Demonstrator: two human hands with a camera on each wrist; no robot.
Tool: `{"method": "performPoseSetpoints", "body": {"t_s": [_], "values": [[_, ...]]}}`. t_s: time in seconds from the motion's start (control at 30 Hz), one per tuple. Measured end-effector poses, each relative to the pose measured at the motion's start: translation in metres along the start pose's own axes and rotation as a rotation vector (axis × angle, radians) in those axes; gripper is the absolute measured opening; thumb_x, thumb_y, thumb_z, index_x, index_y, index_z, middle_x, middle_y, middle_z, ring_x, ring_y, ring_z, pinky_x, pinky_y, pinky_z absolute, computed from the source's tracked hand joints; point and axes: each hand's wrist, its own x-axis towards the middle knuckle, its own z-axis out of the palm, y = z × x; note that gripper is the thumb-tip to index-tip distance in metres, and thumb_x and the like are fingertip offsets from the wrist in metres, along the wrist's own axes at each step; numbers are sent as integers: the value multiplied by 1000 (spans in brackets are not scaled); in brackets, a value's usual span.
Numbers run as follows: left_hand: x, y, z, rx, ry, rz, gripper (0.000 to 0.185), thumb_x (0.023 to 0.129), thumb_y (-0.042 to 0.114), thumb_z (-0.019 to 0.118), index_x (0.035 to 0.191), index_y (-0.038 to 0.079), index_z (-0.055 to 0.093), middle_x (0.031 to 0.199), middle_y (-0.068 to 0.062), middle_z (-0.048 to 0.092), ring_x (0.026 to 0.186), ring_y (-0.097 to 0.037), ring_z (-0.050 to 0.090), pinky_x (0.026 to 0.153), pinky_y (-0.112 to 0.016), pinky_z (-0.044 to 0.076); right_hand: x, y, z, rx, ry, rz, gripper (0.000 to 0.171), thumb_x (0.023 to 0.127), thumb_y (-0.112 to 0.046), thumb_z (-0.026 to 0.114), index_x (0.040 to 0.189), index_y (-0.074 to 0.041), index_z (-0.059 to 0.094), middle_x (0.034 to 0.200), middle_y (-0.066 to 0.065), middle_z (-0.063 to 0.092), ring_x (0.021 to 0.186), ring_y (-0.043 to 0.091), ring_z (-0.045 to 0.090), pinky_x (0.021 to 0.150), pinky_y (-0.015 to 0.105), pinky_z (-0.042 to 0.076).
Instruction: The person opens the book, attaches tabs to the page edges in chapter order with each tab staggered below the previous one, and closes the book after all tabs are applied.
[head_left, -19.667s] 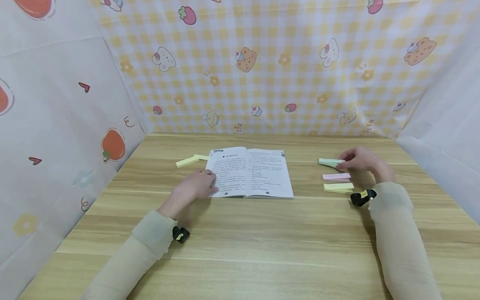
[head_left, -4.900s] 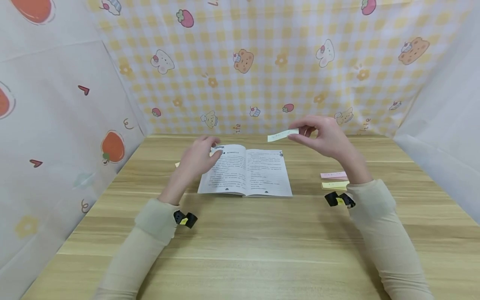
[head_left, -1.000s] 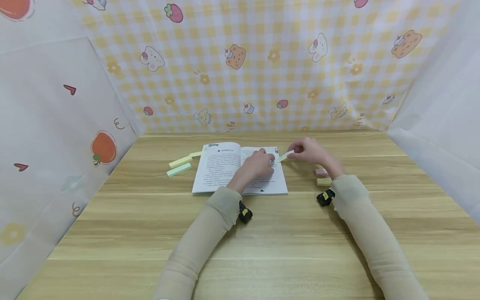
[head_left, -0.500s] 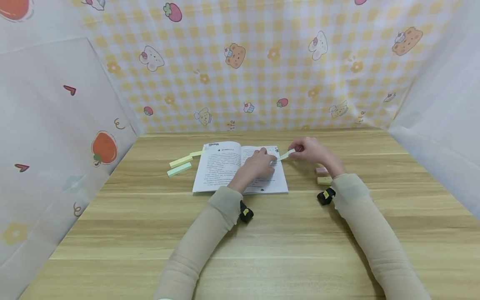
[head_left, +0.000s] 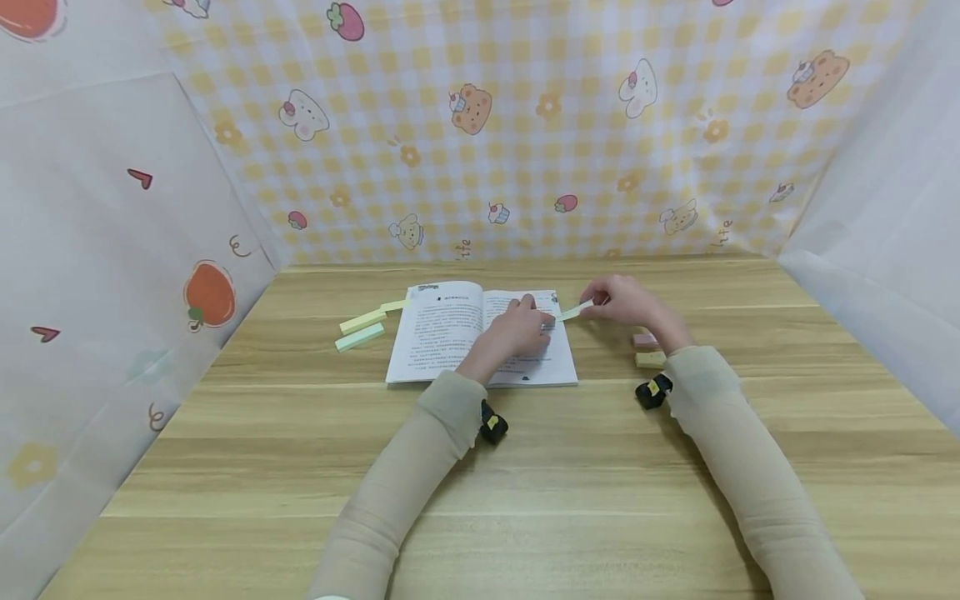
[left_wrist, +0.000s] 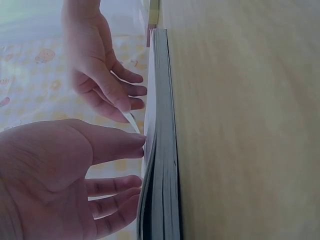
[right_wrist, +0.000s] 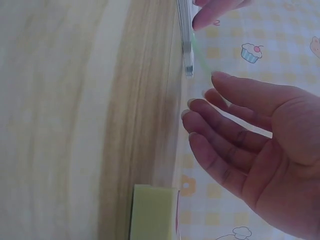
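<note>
- Head: the right hand [head_left: 626, 302] pinches one end of a pale green strip [head_left: 574, 312]; the other end reaches the left hand [head_left: 513, 333], over the open book [head_left: 435, 337].
- Left wrist: left fingers loosely extended, touching the page, gripping nothing visible.
- Right wrist: strip probably featherlight, limp, easily creased; best pinched at the right thumb's end.

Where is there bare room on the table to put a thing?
The table is bare between left sleeve and right sleeve, nearer than the open book, and outside each sleeve. Crowded: the book's right edge (left grip, right grip, paper strip), its left side (green pad, yellow pad), by the right sleeve (pink pad, another yellow pad).
</note>
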Motion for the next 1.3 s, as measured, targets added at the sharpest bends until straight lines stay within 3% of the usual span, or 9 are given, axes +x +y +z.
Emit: {"method": "performPoseSetpoints", "body": {"t_s": [0.43, 0.57, 0.73, 1.0, 1.3], "values": [[-1, 0, -1, 21, -15, -12, 44, 105, 31, 52, 149, 27, 53, 140, -9, 43, 121, -24, 41, 94, -39, 48, -4, -5, -6, 3, -68, 52, 41, 97, -17, 68, 129, 6, 61, 110, 24, 70, 99, 34, 66, 89, 50, 51], [-2, 1, -3, 14, -27, -14, 44, 105, 31, 51, 149, 26, 52, 141, -9, 42, 121, -24, 41, 95, -39, 48, -6, -12, -9, -31, -146, 59, 44, 99, -18, 64, 138, 2, 57, 127, 28, 62, 114, 42, 60, 97, 56, 47], [-3, 1, -4, 4, -39, -15, 45, 105, 31, 51, 150, 26, 51, 141, -9, 42, 120, -23, 41, 95, -39, 47, -6, -23, -8, -84, -254, 18, 45, 106, -21, 52, 146, -1, 50, 147, 26, 48, 137, 47, 42, 113, 60, 31], [-2, -2, -2, -8, -30, -4, 45, 104, 31, 51, 149, 25, 52, 141, -9, 42, 119, -22, 40, 93, -39, 48, -7, -35, -2, -165, -314, -81, 40, 104, -8, 47, 143, -1, 54, 142, 28, 52, 134, 49, 43, 112, 61, 31], [-2, -3, -3, -38, -45, -3, 47, 105, 31, 52, 151, 26, 49, 141, -10, 40, 122, -24, 39, 94, -39, 48, -7, -41, 7, -221, -339, -15, 57, 94, 7, 39, 147, -12, 52, 147, 32, 44, 135, 53, 40, 111, 64, 31]]}}
